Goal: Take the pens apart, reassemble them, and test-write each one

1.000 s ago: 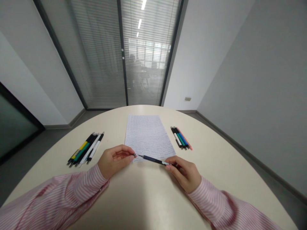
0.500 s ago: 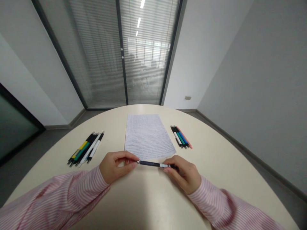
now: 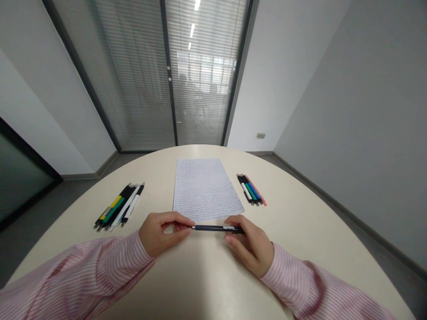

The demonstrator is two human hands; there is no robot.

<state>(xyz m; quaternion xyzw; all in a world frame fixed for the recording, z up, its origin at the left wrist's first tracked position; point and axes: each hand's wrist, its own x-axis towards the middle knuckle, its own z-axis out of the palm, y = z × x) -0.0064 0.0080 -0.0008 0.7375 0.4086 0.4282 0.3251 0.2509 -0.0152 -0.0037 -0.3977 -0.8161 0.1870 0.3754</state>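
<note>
A dark pen (image 3: 213, 228) with a silver tip and a pale patch near its right end lies level across the space between my hands. The thumb and index finger of my left hand (image 3: 162, 233) pinch its tip end. Around the other end, my right hand (image 3: 253, 244) has its thumb and index finger spread apart, the thumb below the pen and the index finger above it. The pen's right end reaches in toward that palm; whether it touches the curled fingers I cannot tell. Just beyond the pen is a sheet of paper (image 3: 205, 186) covered in lines of writing.
Several pens (image 3: 120, 206) in black, yellow, green and white lie in a slanted group on the left of the round table (image 3: 207, 284). A second group of pens (image 3: 251, 190), with blue, green, white and a red one, lies right of the paper. A blinds-covered glass partition (image 3: 143, 89) stands behind.
My right thumb and index finger have parted from the pen, baring more of its right end. The pen has turned slightly to nearly level. My left hand keeps its pinch.
</note>
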